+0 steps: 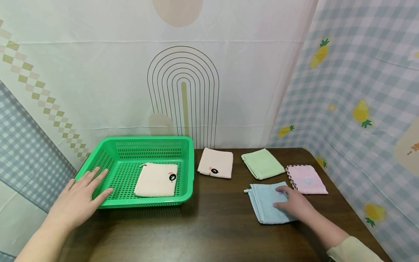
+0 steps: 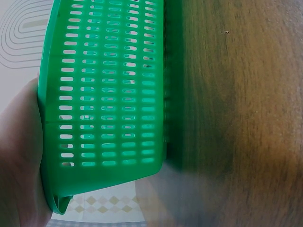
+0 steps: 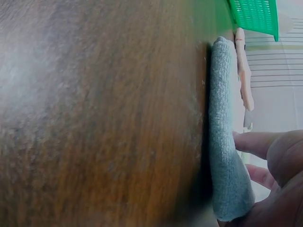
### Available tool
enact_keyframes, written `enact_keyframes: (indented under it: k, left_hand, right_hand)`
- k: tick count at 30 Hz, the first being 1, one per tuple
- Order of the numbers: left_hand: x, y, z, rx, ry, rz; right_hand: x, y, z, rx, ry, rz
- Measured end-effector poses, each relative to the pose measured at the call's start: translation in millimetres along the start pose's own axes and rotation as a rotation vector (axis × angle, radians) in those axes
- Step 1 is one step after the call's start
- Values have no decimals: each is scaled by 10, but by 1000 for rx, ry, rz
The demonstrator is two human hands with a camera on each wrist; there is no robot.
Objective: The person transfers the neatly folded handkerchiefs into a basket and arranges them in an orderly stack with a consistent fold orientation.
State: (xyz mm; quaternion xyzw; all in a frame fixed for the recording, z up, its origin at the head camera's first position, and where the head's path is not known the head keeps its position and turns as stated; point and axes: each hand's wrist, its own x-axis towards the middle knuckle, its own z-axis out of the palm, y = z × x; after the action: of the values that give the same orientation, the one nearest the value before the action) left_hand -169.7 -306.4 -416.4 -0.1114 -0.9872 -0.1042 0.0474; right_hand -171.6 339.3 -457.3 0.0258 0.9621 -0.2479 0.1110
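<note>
My left hand rests on the near left rim of a green plastic basket, fingers spread. In the left wrist view, that hand lies against the rim of the slotted basket. Inside the basket sits a folded pale pink towel with a black round motif. At the right, my right hand touches a folded light blue towel on the table, thumb and fingertips apart on its top. The right wrist view shows the blue towel edge-on, the thumb touching its upper face.
Another pale pink towel lies just right of the basket. Behind the blue one is a folded green towel. A pink towel with a checked edge lies near the right edge of the dark wooden table. Patterned curtains hang behind.
</note>
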Motion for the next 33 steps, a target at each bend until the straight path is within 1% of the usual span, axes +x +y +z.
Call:
enact_keyframes:
  k: [6,14,22,26,28,33]
  left_hand:
    - [-3,7,-4,2,5,-2]
    - [5,-1,0,0,4,-4]
    - [-3,-19,16,-3,18,-1]
    - [-5,-29,14,-5,25,0]
    - [-4,-30,14,-4,21,-2]
    - [8,-14,8,-9,-14,-9]
  right_hand:
    - [1,-37,-19,14,0,16]
    - [-15,-10,-17,62,12,13]
    - [-33,13,-18,146,-13,-13]
    - [-37,8,-35,179,-30,-7]
    - [-39,6,-43,179,-36,-2]
    - [-48,11,-48,177,-38,-7]
